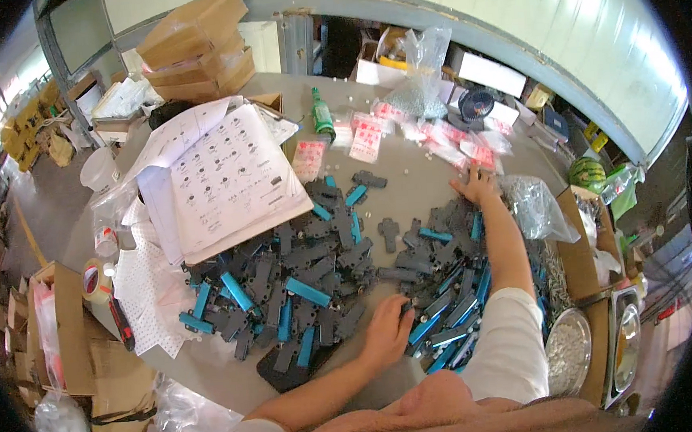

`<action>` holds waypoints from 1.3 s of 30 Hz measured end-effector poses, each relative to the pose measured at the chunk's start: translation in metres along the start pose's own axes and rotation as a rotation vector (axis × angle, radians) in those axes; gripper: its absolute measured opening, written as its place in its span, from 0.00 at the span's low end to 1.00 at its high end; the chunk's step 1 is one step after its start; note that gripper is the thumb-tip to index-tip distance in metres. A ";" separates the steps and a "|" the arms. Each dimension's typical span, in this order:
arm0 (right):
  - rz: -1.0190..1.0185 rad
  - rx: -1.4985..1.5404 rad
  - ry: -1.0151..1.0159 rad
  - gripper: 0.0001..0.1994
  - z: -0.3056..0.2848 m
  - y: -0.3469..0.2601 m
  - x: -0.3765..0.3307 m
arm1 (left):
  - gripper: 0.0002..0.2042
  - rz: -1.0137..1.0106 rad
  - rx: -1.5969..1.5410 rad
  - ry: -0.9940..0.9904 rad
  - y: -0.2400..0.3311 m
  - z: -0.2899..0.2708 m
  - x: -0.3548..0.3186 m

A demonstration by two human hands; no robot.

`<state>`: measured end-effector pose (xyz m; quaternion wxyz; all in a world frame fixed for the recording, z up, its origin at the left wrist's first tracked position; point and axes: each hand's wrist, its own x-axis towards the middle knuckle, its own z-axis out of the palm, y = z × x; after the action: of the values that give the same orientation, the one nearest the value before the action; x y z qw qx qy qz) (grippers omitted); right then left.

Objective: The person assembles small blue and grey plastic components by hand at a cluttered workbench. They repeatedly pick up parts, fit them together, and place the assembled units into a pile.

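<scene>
My left hand [388, 331] is closed around a small dark part [406, 307], mostly hidden by the fingers, low at the middle of the table. Just right of it lies a heap of long blue-and-dark metal parts [447, 321]. A larger heap of dark grey parts with blue pieces [275, 280] spreads to its left. My right hand [477, 186] reaches across to the far side with fingers apart, above the edge of a smaller group of grey parts [449, 219]. Near its fingertips are small clear bags with red print [479, 156]. A single cross-shaped grey part [389, 233] lies between the heaps.
A printed parts sheet stack [233, 175] lies at the far left. Behind stand a green bottle [322, 116], a small black fan [475, 105] and cardboard boxes [197, 47]. On the right are a clear plastic bag [535, 204] and a round tray of small white pieces [568, 353].
</scene>
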<state>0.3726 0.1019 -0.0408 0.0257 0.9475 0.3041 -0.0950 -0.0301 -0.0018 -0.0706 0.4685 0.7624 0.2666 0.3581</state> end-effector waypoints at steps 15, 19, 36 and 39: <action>-0.582 0.102 -0.170 0.15 -0.033 0.046 -0.023 | 0.13 0.023 -0.134 -0.006 0.005 0.010 0.003; -0.560 0.006 -0.076 0.26 -0.014 -0.007 -0.060 | 0.13 0.054 -0.094 0.003 -0.004 0.005 0.006; -0.735 0.005 -0.604 0.18 -0.056 0.016 -0.110 | 0.11 -0.013 -0.161 -0.021 0.004 0.007 0.005; -0.841 -0.117 -0.639 0.21 -0.080 0.009 -0.186 | 0.11 -0.002 -0.135 0.009 0.002 0.005 0.006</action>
<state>0.2427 -0.0033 0.0737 0.1293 0.6646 0.6398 -0.3638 -0.0227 -0.0010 -0.0687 0.5183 0.7271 0.2448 0.3780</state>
